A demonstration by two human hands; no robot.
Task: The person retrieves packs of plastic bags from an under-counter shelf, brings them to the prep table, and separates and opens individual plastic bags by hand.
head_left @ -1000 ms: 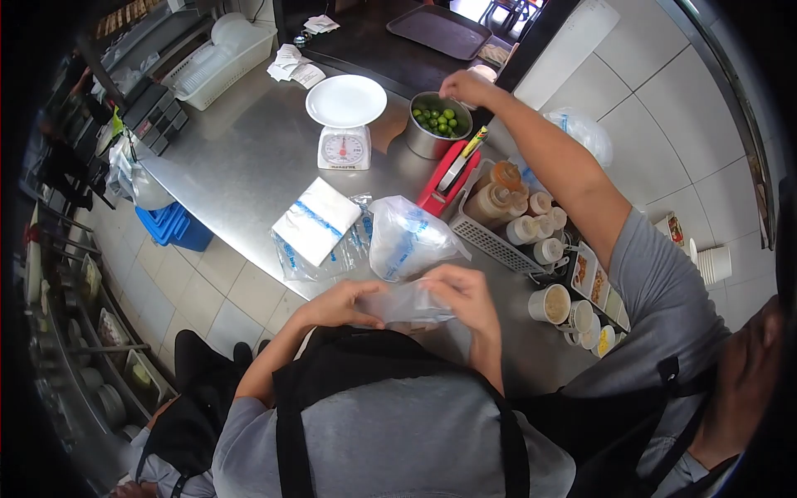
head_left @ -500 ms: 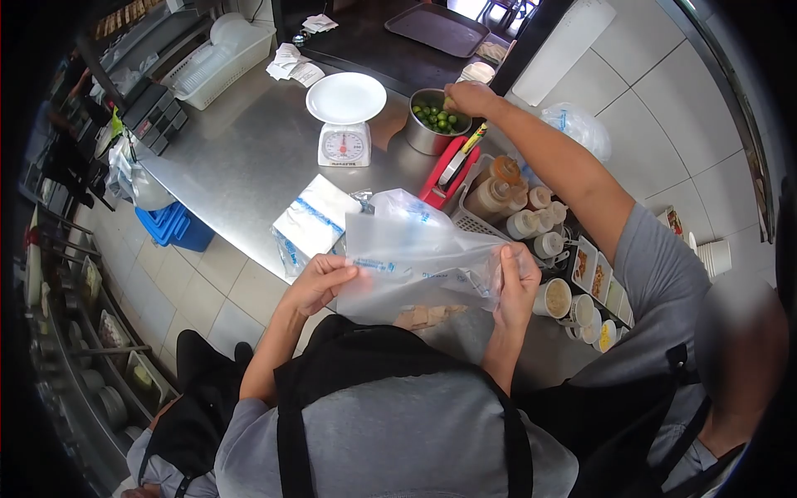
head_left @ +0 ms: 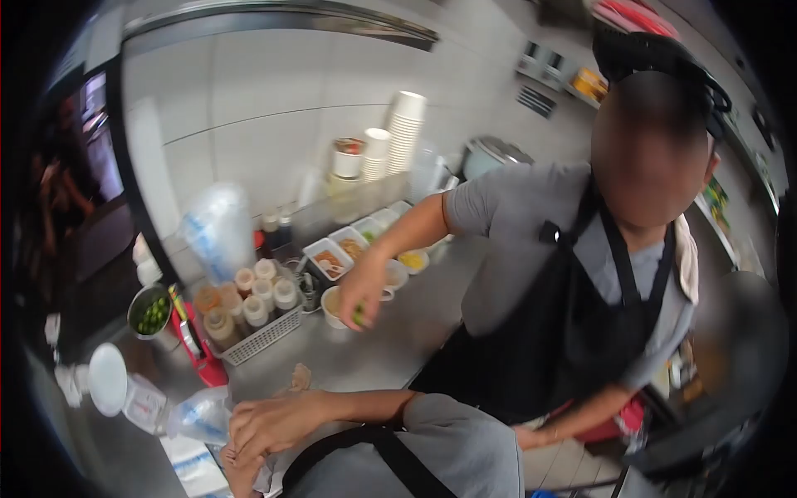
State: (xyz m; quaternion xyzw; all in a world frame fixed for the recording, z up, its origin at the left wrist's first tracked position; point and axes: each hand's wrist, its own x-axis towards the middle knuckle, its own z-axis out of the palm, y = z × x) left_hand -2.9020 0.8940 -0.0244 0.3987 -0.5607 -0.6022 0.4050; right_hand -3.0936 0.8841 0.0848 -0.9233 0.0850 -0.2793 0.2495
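Note:
My right hand (head_left: 278, 422) is at the lower left, its fingers curled over my left hand (head_left: 239, 466), which it partly covers. The hands are together, and a pale sliver of a thin plastic bag (head_left: 266, 479) shows just below them, closed in both hands. Beside them, a blue-printed clear bag (head_left: 199, 415) rests on the counter. A white stack with a blue stripe (head_left: 193, 466) lies under that, near the edge. The white scale (head_left: 144, 405) with its round plate (head_left: 109, 380) stands farther left.
A co-worker (head_left: 531, 299) stands at the right, one hand (head_left: 363, 290) holding something green over the counter (head_left: 349, 361). Behind are a basket of bottles (head_left: 257, 336), a red tape dispenser (head_left: 199, 349), a pot of green limes (head_left: 152, 315), food trays (head_left: 328, 259) and stacked cups (head_left: 405, 133).
The view has swung right and up. My hands, spread apart with the clear bag stretched between them, are now together. The co-worker's hand has moved from the lime pot to above the food containers.

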